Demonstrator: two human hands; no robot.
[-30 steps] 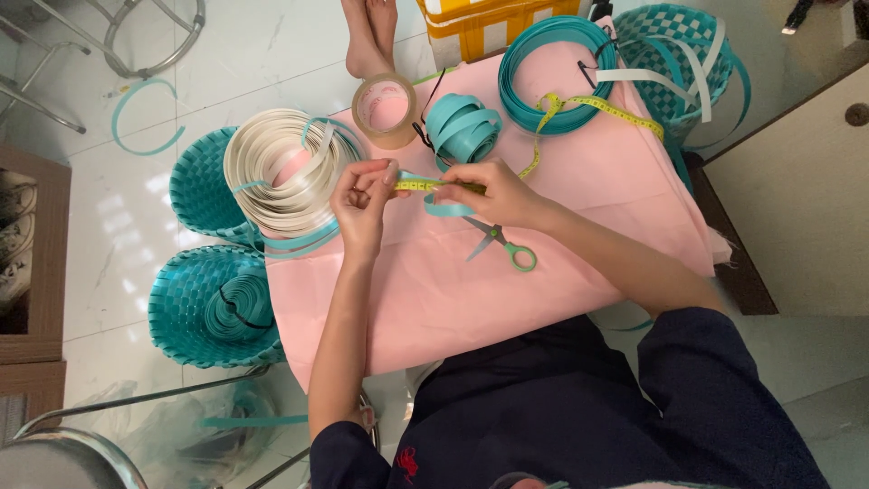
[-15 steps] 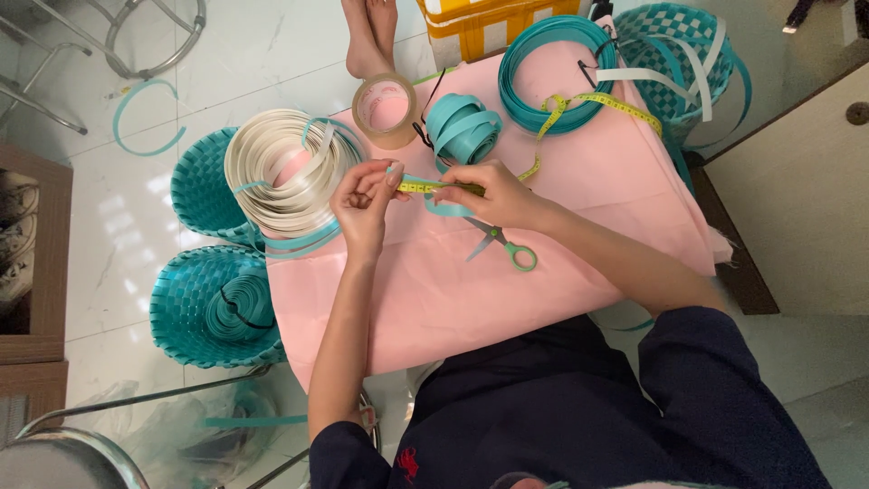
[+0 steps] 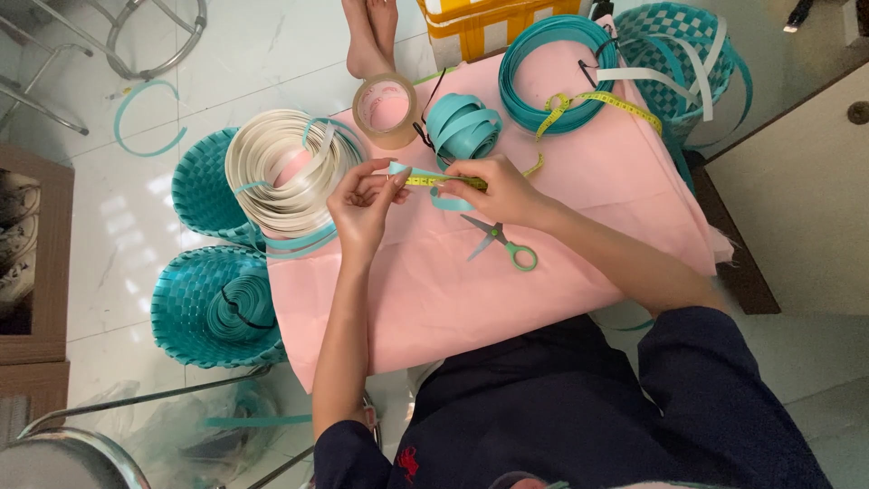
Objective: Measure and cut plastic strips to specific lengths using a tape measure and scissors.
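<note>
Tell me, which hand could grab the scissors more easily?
Probably the right hand: the scissors lie just beneath it on the pink cloth. The left hand is farther off, pinching the tape measure.

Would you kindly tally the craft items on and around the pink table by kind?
Coils of flat plastic strip: 3, cream, small teal, large teal
Teal woven plastic baskets: 3
Green-handled scissors: 1
Brown tape roll: 1
Yellow measuring tape: 1
Total: 9
</note>
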